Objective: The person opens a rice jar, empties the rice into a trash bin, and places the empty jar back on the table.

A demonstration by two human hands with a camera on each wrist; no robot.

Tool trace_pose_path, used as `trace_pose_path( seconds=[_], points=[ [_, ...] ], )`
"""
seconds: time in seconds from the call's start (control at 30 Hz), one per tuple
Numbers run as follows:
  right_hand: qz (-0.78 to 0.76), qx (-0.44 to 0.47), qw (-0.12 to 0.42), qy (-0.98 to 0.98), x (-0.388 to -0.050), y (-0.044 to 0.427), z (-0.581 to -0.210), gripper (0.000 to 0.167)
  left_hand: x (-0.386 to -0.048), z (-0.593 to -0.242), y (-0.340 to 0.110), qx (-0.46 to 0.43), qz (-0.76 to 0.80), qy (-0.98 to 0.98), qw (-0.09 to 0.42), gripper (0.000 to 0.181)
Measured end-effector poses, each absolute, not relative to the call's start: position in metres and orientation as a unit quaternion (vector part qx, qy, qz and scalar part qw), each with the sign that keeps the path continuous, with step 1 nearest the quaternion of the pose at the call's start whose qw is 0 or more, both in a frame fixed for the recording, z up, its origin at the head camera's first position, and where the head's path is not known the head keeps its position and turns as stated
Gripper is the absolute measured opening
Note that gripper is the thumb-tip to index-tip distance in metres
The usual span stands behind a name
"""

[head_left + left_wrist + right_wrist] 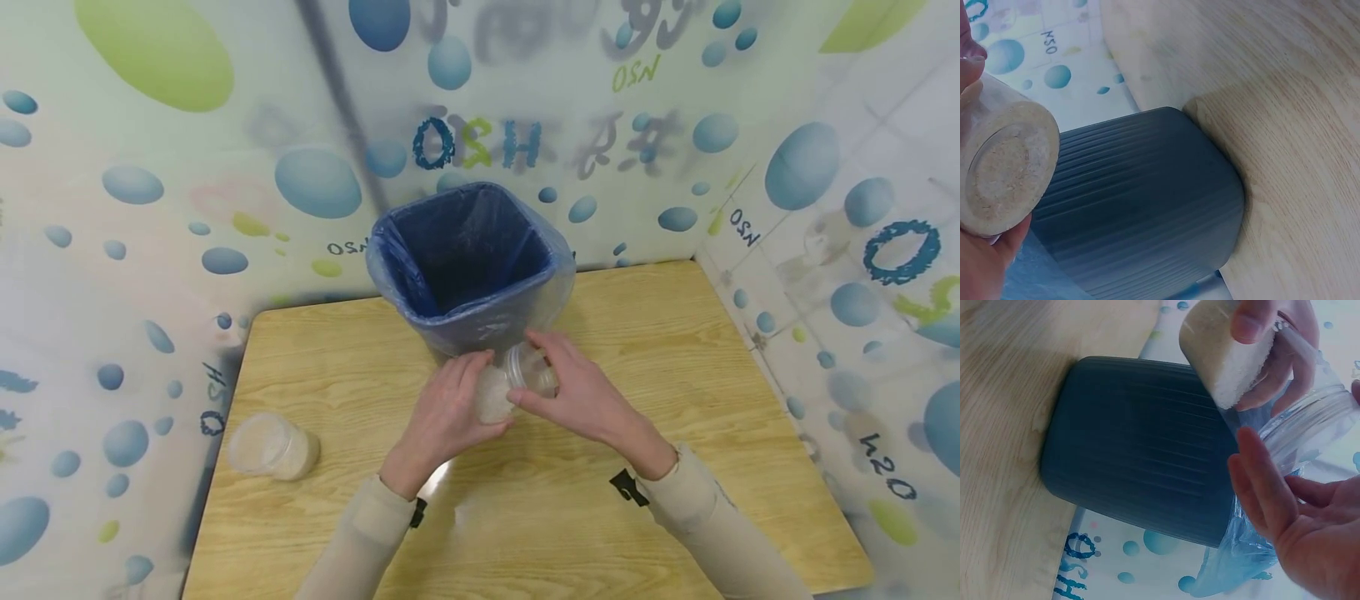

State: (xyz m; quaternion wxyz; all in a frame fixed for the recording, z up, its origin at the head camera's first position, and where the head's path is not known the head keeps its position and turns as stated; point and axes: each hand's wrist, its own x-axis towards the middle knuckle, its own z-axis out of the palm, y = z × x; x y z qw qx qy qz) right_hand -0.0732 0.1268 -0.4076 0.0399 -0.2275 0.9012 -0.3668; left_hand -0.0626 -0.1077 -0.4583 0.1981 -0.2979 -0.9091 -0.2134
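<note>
A clear jar part-filled with white grains lies tilted between both hands, just in front of a bin. My left hand grips its grain-filled end, with fingers and thumb on either side. The underside of the jar faces the left wrist view. In the right wrist view the grains in the jar form a slanted surface. My right hand holds the clear ridged end between thumb and fingers. Whether that end is a separate lid cannot be told. A similar jar with pale contents stands at the table's left.
The dark ribbed bin stands at the back of the wooden table. A blue plastic bag lines it and folds over its rim. Patterned wall sheets rise behind and beside the table.
</note>
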Motion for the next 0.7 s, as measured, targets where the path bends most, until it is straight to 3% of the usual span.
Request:
trace_pose_path(
  seconds=[0.33, 0.7],
  points=[
    [-0.402, -0.234, 0.05, 0.884, -0.0741, 0.128, -0.4075, 0.084, -0.0634, -0.4585, -0.108, -0.305, -0.206, -0.905, 0.212, 0.095],
    [-0.414, -0.304, 0.043, 0.857, -0.0779, 0.1337, -0.4104, 0.083, -0.0623, -0.4586, -0.1097, -0.31, -0.219, -0.903, 0.2, 0.095]
  ],
)
